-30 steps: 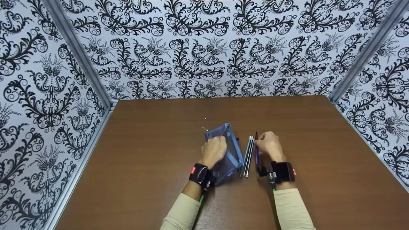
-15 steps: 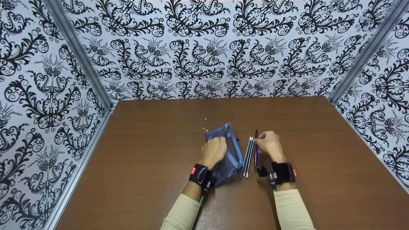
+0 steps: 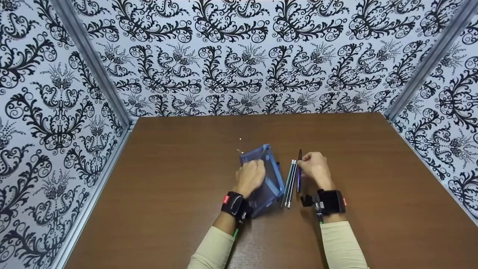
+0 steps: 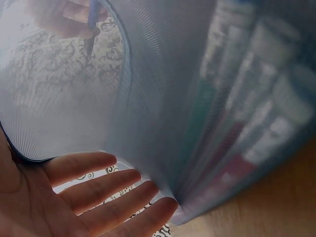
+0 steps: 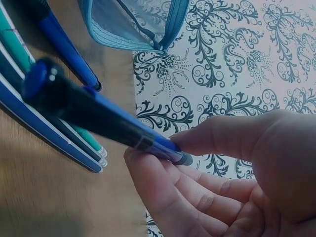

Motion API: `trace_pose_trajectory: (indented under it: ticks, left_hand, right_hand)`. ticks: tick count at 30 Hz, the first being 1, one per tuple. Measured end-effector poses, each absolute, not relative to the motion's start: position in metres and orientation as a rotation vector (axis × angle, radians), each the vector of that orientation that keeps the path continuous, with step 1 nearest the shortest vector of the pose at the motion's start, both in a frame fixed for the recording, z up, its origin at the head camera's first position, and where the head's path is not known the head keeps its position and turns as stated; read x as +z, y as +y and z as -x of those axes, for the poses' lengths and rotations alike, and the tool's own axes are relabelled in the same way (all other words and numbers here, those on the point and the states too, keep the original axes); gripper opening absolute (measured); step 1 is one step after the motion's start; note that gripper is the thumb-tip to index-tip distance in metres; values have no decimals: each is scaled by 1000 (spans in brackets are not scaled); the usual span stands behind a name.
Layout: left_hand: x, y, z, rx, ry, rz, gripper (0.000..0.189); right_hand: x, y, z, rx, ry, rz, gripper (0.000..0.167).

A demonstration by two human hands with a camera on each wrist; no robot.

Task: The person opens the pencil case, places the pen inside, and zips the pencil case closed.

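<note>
My left hand (image 3: 251, 175) holds the edge of a translucent blue zip pencil case (image 3: 275, 179), its fingers against the mesh in the left wrist view. Through that mesh show blurred pencil-like sticks (image 4: 237, 98) with pale ends; whether they lie inside cannot be told. With thumb and fingertips, my right hand (image 3: 315, 168) pinches a blue pen (image 5: 113, 121) with a black end, just right of the case. Between case and hand lie several pencils (image 3: 290, 183), teal, black and blue, with white ends. A second blue pen (image 5: 61, 42) lies beside them, mostly hidden in the head view.
The brown wooden table (image 3: 179, 160) runs back to a wall (image 3: 239, 67) with black scroll patterns. Side walls with metal frame strips (image 3: 93, 63) enclose it. A small white speck (image 3: 240, 139) lies beyond the case.
The pen in my right hand has shifted slightly away from me, and the hand has moved a little with it. My left hand and the pencil case stay put.
</note>
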State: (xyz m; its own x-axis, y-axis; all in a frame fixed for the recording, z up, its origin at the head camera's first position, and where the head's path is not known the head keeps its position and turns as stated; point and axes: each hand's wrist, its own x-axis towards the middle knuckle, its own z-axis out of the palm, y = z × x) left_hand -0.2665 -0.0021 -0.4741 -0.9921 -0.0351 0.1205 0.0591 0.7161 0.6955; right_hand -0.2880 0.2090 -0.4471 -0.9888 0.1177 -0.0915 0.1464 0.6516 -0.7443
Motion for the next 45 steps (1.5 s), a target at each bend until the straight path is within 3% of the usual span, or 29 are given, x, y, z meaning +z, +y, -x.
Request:
trace_pose_trajectory:
  ticks: [45]
  left_hand:
    - [-474, -3, 267, -1165, -2813, 25, 44]
  right_hand:
    - [-435, 206, 285, -1334, 2828, -235, 30]
